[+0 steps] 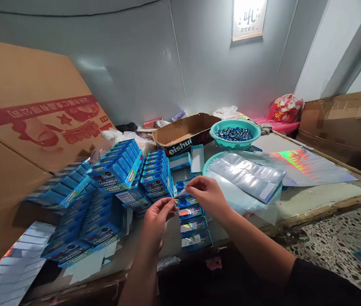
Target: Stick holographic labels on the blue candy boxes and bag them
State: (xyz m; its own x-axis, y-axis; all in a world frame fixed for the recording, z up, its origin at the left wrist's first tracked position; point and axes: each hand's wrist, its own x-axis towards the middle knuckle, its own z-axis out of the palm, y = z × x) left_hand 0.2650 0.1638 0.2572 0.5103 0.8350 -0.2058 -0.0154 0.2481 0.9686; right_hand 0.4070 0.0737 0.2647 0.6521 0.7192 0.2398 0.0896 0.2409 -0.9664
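My left hand [159, 212] is closed in a pinch, with a tiny pale bit at its fingertips that is too small to name. Across from it, my right hand [207, 193] also pinches, a small whitish scrap showing at its fingertips. Both hands are above a row of blue candy boxes [196, 239] marked CARAMELO, some with shiny patches on their faces. Left of my hands stand stacked blue display boxes [156, 170] filled with smaller blue packs. Beyond my fingers lie an open blue carton [197, 159] and another shallow one beside it.
A turquoise basin [235, 142] holds many dark blue shiny pieces. Clear plastic sheets [244, 170] and an iridescent sheet [314, 170] lie to the right. An open brown carton [187, 129] stands behind; a big cardboard box [34, 127] blocks the left.
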